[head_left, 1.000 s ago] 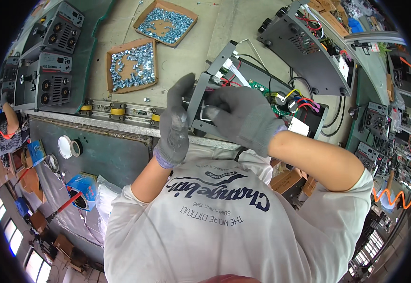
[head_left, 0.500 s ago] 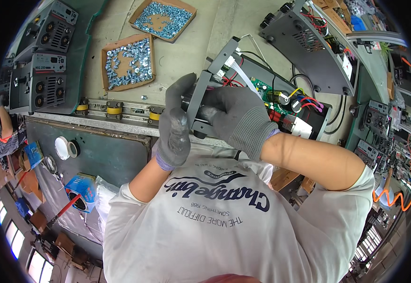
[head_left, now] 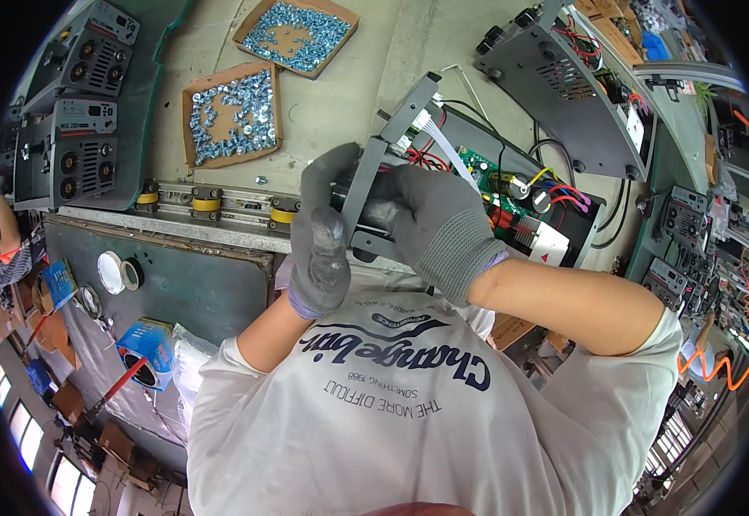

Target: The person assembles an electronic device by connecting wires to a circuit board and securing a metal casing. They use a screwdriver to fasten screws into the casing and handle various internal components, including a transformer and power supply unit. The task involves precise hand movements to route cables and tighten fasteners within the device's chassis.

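An open welding machine chassis lies in front of me, its grey front panel (head_left: 363, 187) standing between my hands. My left hand (head_left: 321, 236), in a grey glove, curls round a black round fitting (head_left: 339, 193) on the panel's outer face. On the inner side, my gloved right hand (head_left: 436, 215) has its fingers bent close behind the panel; what its fingertips hold is hidden. Beyond the right hand show a green circuit board (head_left: 475, 163), a white ribbon of wires (head_left: 450, 153), dark capacitors (head_left: 539, 200) and coloured leads.
Two cardboard trays of screws, one nearer (head_left: 188, 129) and one farther (head_left: 312, 70), lie on the bench. A roller rail (head_left: 241, 206) runs along its edge. Finished-looking welding machines (head_left: 86, 155) stand at left; another open grey housing (head_left: 568, 103) stands at far right.
My right hand and wrist have dropped slightly toward me, and the panel has shifted a little with them. The left hand keeps its place on the panel's outer face.
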### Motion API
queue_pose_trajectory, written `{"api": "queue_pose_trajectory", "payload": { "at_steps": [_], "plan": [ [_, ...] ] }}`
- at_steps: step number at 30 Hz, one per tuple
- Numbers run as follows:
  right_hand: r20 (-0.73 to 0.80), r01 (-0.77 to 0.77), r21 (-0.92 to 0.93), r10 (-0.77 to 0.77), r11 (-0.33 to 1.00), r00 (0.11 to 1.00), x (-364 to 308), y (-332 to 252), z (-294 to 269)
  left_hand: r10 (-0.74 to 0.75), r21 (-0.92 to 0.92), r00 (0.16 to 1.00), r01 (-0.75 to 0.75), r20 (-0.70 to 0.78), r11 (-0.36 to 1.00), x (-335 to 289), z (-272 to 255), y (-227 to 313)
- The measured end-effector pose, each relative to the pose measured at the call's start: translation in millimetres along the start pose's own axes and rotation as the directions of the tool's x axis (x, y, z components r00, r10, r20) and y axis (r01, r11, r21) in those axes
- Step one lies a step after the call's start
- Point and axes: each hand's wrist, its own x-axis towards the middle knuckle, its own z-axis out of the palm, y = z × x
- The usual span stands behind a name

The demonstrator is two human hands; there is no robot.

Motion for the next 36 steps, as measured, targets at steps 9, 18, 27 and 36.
{"api": "queue_pose_trajectory", "payload": {
  "at_steps": [9, 18, 27, 36],
  "plan": [
    [-0.019, 0.092, 0.104, -0.091, 0.990, 0.996, 1.1, 5.9, 4.9, 0.050, -0.002, 0.998, -0.050, -0.040, 0.999, -0.8, 4.1, -4.4],
    [0.120, 0.085, 0.174, -0.107, 0.981, 0.987, 2.7, 4.8, -4.2, 0.065, -0.014, 0.997, -0.066, -0.052, 0.998, -0.4, 5.6, -7.3],
    [0.088, 0.072, 0.045, -0.076, 0.996, 0.993, -3.7, -5.4, -22.4, 0.095, 0.062, 0.992, -0.090, -0.089, 0.994, -1.6, 1.7, -1.9],
    [-0.369, 0.489, -0.184, -0.521, 0.852, 0.770, -40.9, 2.8, -26.8, 0.288, 0.497, 0.956, -0.223, -0.059, 0.839, -10.1, -3.5, 47.2]
  ]
}}
